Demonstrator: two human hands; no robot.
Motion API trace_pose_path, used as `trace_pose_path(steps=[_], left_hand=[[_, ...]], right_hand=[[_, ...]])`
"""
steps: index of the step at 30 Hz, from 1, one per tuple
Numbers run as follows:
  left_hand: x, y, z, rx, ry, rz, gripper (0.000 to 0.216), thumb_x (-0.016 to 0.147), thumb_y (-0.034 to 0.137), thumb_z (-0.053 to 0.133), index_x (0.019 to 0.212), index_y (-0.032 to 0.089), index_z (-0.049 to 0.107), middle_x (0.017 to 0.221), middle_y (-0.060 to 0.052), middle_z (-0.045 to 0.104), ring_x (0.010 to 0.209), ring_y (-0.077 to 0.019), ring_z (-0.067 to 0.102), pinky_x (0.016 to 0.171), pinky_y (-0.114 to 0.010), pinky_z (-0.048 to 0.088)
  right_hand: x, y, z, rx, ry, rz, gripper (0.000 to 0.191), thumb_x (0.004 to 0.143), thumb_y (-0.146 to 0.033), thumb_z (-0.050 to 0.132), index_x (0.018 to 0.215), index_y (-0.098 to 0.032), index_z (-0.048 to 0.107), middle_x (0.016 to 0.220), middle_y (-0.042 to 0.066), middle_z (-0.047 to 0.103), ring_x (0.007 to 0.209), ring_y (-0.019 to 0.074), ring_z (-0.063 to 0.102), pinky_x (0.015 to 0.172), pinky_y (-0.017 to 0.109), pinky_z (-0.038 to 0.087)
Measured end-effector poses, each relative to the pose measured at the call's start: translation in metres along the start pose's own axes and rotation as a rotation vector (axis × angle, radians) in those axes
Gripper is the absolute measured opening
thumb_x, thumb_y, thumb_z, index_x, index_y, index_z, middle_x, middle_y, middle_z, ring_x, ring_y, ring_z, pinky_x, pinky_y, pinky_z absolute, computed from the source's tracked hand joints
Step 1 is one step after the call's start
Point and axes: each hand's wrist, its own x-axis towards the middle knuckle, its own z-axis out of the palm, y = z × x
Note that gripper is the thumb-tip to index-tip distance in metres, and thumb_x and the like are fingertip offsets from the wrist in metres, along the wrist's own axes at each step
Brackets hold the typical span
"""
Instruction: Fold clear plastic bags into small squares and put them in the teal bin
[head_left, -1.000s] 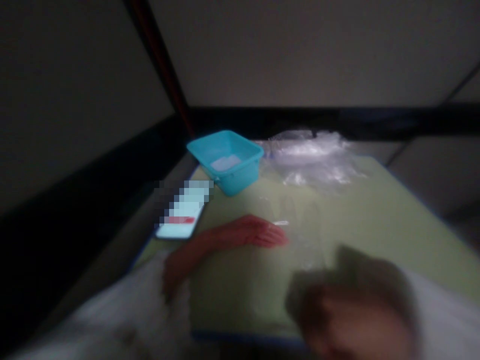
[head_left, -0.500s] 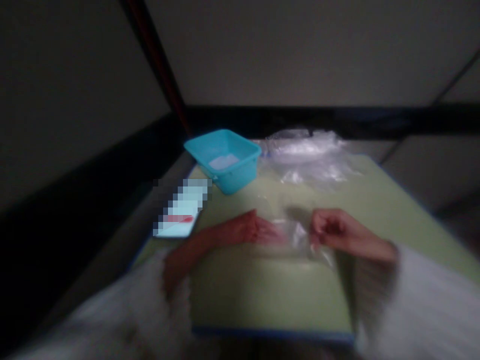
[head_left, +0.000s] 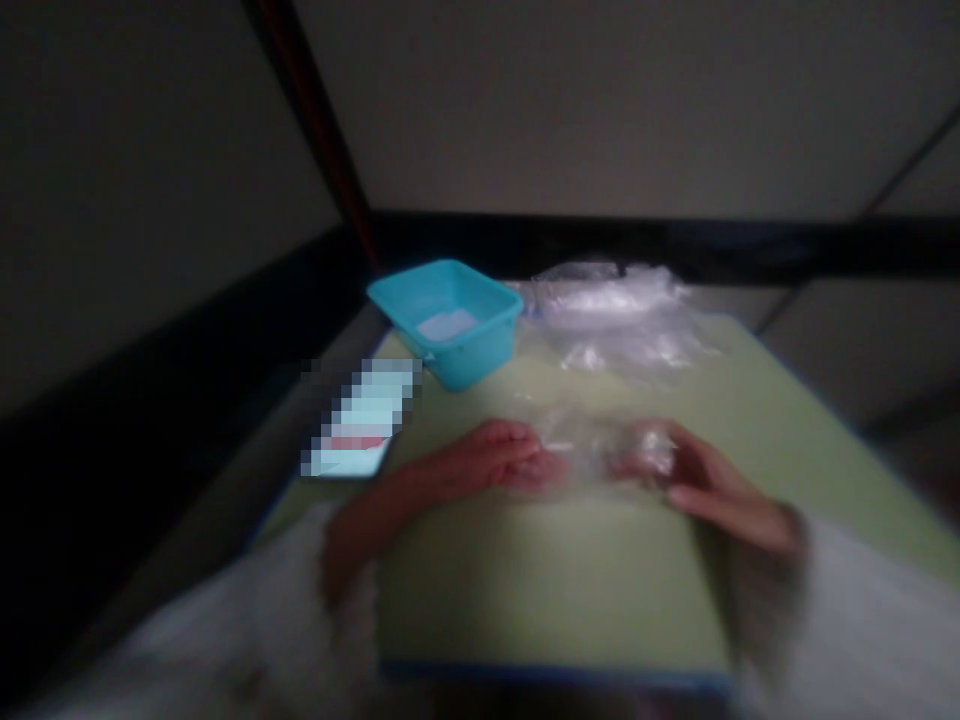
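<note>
A thin clear plastic bag [head_left: 577, 445] stretches between my hands, just above the table, its outline blurred. My left hand [head_left: 502, 455] is closed on its left end, with the fingers pressed together. On the other side my right hand [head_left: 697, 475] curves round the crumpled right end. Shiny plastic covers the right fingertips, and the thumb sits lower, a little apart from them. Whether anything lies inside the bag cannot be made out.
A turquoise plastic basket [head_left: 480, 350] with something pale in it stands at the back left. A heap of clear plastic bags [head_left: 615, 310] lies at the back. Left of my hands is a phone-like device with a lit screen [head_left: 360, 430]. The yellow-green tabletop [head_left: 555, 590] has a blue edge.
My right hand has loosened from a tight pinch, with thumb and fingers now farther apart and plastic bunched at the fingertips. My left fingers have curled in more.
</note>
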Motion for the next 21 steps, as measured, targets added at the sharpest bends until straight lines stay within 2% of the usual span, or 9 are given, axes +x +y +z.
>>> trace_pose_path(steps=[3,6,8,11,17,21], left_hand=[[0.001,0.000,-0.001,-0.041,0.001,-0.004,0.021,0.080,0.031,0.067,0.081,0.012,0.059,0.102,-0.013,0.070,0.096,-0.0237,0.067,0.084,-0.034,0.050],[0.001,0.000,-0.002,-0.059,-0.009,-0.008,0.021,0.081,0.031,0.066,0.082,0.011,0.060,0.102,-0.014,0.070,0.094,-0.0230,0.068,0.082,-0.033,0.051],[0.001,-0.001,-0.003,-0.054,-0.015,-0.014,0.021,0.083,0.031,0.064,0.084,0.010,0.061,0.104,-0.016,0.069,0.094,-0.0233,0.068,0.082,-0.033,0.051],[0.001,-0.002,-0.004,-0.059,-0.025,-0.013,0.020,0.085,0.030,0.062,0.085,0.010,0.061,0.106,-0.017,0.069,0.095,-0.0237,0.068,0.085,-0.035,0.050],[0.001,0.000,-0.005,-0.052,-0.015,-0.013,0.020,0.085,0.030,0.062,0.084,0.010,0.059,0.107,-0.018,0.068,0.095,-0.0244,0.068,0.085,-0.036,0.050],[0.002,0.001,-0.004,-0.044,0.010,-0.034,0.019,0.085,0.030,0.061,0.085,0.010,0.060,0.109,-0.019,0.067,0.097,-0.0260,0.067,0.087,-0.038,0.049]], right_hand=[[-0.004,0.005,0.008,-0.090,0.029,0.001,0.048,0.071,-0.041,0.074,0.112,-0.022,0.056,0.104,0.009,0.069,0.097,0.0243,0.064,0.084,0.040,0.051],[-0.001,0.005,0.017,-0.201,0.053,-0.012,0.029,0.082,-0.043,0.061,0.098,-0.019,0.066,0.097,0.008,0.070,0.093,0.0222,0.065,0.082,0.038,0.051],[0.003,0.004,0.020,-0.228,0.040,-0.025,0.031,0.086,-0.045,0.055,0.094,-0.019,0.068,0.089,0.007,0.070,0.087,0.0208,0.065,0.079,0.037,0.053],[0.007,0.005,0.019,-0.193,-0.020,-0.008,0.034,0.088,-0.046,0.051,0.100,-0.019,0.066,0.084,0.006,0.070,0.083,0.0198,0.067,0.077,0.037,0.055],[0.014,0.009,0.010,-0.243,-0.060,-0.013,0.034,0.088,-0.046,0.052,0.108,-0.020,0.060,0.096,0.007,0.068,0.088,0.0206,0.065,0.078,0.038,0.054],[0.018,0.010,0.009,-0.137,-0.094,0.031,0.040,0.083,-0.042,0.060,0.114,-0.019,0.053,0.097,0.006,0.067,0.087,0.0197,0.065,0.076,0.036,0.053]])
